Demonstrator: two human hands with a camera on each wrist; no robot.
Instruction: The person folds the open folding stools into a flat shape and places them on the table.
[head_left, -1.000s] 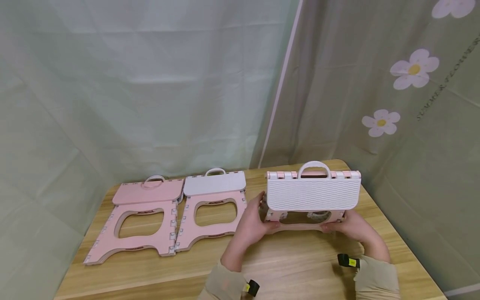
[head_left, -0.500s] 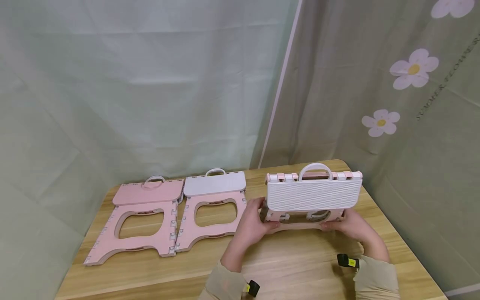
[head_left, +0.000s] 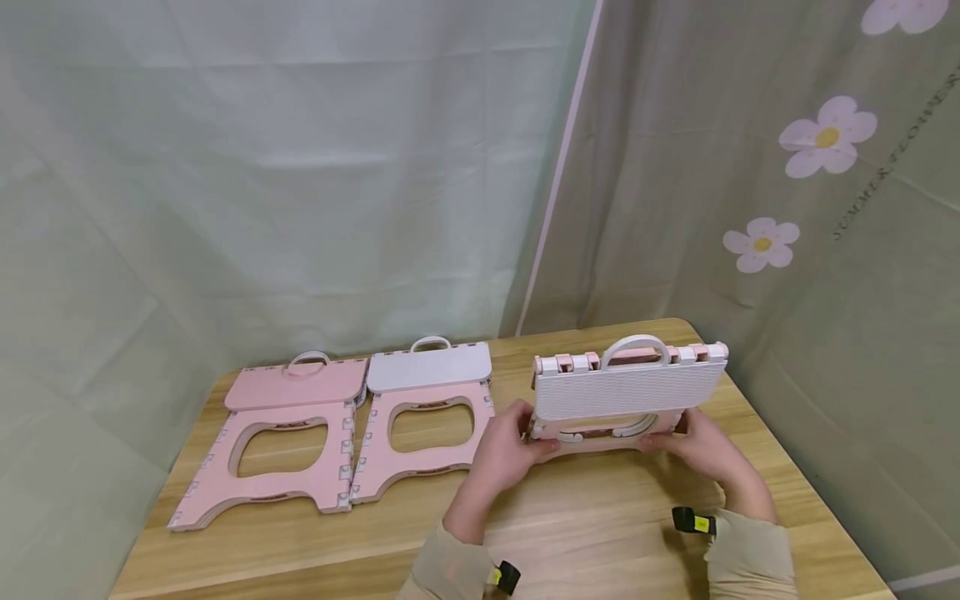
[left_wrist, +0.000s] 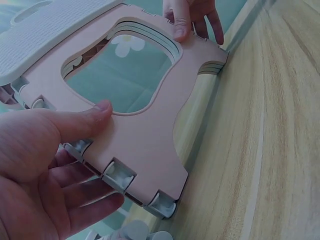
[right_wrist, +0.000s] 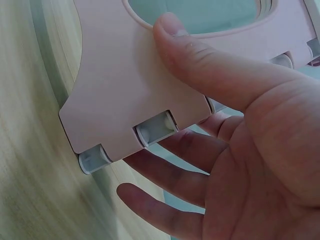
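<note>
Both hands hold a folding stool [head_left: 626, 393], folded flat, with a white woven-textured seat panel, pink legs and a white carrying handle [head_left: 637, 346]. At its left edge is my left hand [head_left: 501, 450], thumb [left_wrist: 97, 117] on the pink leg face and fingers behind the edge. My right hand [head_left: 705, 450] grips the opposite edge likewise, its thumb [right_wrist: 187, 52] lying beside the leg cutout. In the left wrist view the stool stands tilted with its feet low at the wooden table [left_wrist: 260, 125]; whether every foot touches cannot be told.
Two more folded stools lie flat to the left: one with a pink seat [head_left: 262, 467], one with a white seat [head_left: 431, 367], side by side on the table. Curtains [head_left: 337, 167] hang behind the table and along its right side.
The held stool has tilted and turned slightly: its handle sits lower and further right, and its white panel looks narrower. Both hands keep their grip almost in place. The lying stools are unmoved.
</note>
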